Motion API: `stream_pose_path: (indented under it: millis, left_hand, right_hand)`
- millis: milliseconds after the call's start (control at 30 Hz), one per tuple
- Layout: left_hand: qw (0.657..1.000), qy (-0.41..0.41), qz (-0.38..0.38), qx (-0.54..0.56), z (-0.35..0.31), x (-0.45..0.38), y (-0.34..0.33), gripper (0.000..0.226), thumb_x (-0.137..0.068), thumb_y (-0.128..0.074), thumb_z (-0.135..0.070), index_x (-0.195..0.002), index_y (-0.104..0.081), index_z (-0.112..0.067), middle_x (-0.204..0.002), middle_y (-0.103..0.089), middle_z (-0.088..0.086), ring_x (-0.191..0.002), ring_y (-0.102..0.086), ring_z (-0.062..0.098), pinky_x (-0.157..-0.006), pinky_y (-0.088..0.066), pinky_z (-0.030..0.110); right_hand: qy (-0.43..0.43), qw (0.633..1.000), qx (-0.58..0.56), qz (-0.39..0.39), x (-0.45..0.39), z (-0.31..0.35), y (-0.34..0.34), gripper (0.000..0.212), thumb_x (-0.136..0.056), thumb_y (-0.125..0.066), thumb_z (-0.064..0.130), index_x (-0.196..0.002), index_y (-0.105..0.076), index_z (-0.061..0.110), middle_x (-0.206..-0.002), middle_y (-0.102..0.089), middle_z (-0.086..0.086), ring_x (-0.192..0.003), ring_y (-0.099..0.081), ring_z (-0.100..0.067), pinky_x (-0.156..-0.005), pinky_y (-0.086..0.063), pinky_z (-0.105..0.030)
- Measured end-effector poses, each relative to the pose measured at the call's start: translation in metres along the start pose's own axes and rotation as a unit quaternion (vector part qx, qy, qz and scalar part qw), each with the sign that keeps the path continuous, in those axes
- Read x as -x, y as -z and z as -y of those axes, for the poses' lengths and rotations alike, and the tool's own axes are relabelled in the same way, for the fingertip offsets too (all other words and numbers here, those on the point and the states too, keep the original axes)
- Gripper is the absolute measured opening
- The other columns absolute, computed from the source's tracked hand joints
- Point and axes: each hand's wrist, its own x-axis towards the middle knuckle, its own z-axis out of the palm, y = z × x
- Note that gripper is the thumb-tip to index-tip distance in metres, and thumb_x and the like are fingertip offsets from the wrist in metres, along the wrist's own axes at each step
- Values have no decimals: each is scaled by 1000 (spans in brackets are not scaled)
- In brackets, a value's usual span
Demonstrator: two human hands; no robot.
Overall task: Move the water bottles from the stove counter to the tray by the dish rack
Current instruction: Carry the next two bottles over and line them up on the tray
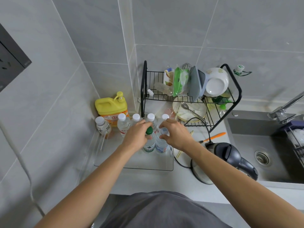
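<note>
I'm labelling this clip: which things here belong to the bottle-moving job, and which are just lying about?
Job:
left hand on green-capped bottle
right hand on white-capped bottle
clear tray
bottles at the back

Lying about:
yellow detergent jug
dish rack
kettle
orange brush
</note>
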Motion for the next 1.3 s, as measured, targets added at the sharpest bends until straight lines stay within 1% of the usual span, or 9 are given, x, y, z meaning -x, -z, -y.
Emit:
stream_pose_path:
  millis: [467,667,733,833,900,967,1033,1200,1300]
  left_hand:
    - [1000,11,0,10,0,1,1,33,-84,-84,-10,-111,-66,-20,-95,-48,-7,-94,-61,29,-71,-48,41]
    - [1000,23,1,-6,-3,6,4,41,-88,-82,-23,-122,-61,-22,-114,-64,-1,-104,-65,29,-77,-54,42]
    - [999,23,-28,-6,-5,10,8,35,-90,-78,-30,-120,-62,-22,-115,-67,0,-99,-68,28,-73,-55,41]
    - [992,-8,-122,-9,-8,15,16,26,-93,-69,-36,-112,-66,-18,-104,-65,-3,-88,-68,23,-61,-55,38]
    - [986,-37,-161,-21,-10,15,21,27,-94,-65,-38,-112,-66,-18,-103,-62,-4,-94,-64,21,-58,-52,34]
    - [982,-62,-176,-27,-15,12,26,31,-93,-66,-37,-116,-67,-17,-112,-62,-4,-106,-61,21,-67,-54,34]
    - [980,-94,-174,-22,-23,7,32,37,-92,-67,-38,-124,-67,-18,-124,-62,-2,-118,-58,23,-87,-55,39]
    - [977,-174,-118,-37,-71,-17,43,61,-97,-53,-54,-152,-53,-26,-156,-52,2,-148,-42,28,-118,-39,48]
    - [973,-210,-82,-47,-118,-26,36,70,-100,-46,-61,-162,-38,-31,-170,-36,1,-160,-24,25,-127,-25,49]
  right_hand:
    - [-24,999,21,-4,-1,6,-1,41,-90,-81,35,-123,-68,13,-119,-69,-4,-111,-65,-31,-86,-52,-41]
    - [-28,1000,1,11,4,6,-1,40,-91,-79,36,-122,-66,14,-119,-66,-3,-112,-62,-29,-84,-52,-41]
    - [-34,999,-2,10,7,7,-1,42,-92,-76,43,-123,-65,16,-118,-66,0,-112,-62,-26,-83,-53,-40]
    - [-53,998,-4,-21,12,10,1,47,-94,-64,59,-120,-63,20,-114,-65,5,-110,-59,-22,-79,-54,-38]
    - [-64,996,5,-58,15,12,6,53,-94,-54,65,-120,-63,20,-112,-63,3,-108,-58,-23,-79,-55,-41]
    - [-72,992,23,-101,18,14,13,53,-94,-54,60,-124,-63,17,-115,-61,0,-106,-55,-27,-85,-53,-44]
    - [-91,986,32,-137,24,17,24,52,-96,-56,56,-130,-61,16,-121,-59,-1,-110,-52,-27,-93,-51,-45]
    - [-170,962,57,-208,61,17,56,64,-100,-51,62,-149,-50,23,-151,-50,2,-140,-42,-24,-113,-40,-44]
    - [-225,943,78,-234,104,6,76,67,-100,-48,64,-156,-43,28,-159,-44,1,-148,-35,-23,-118,-34,-45]
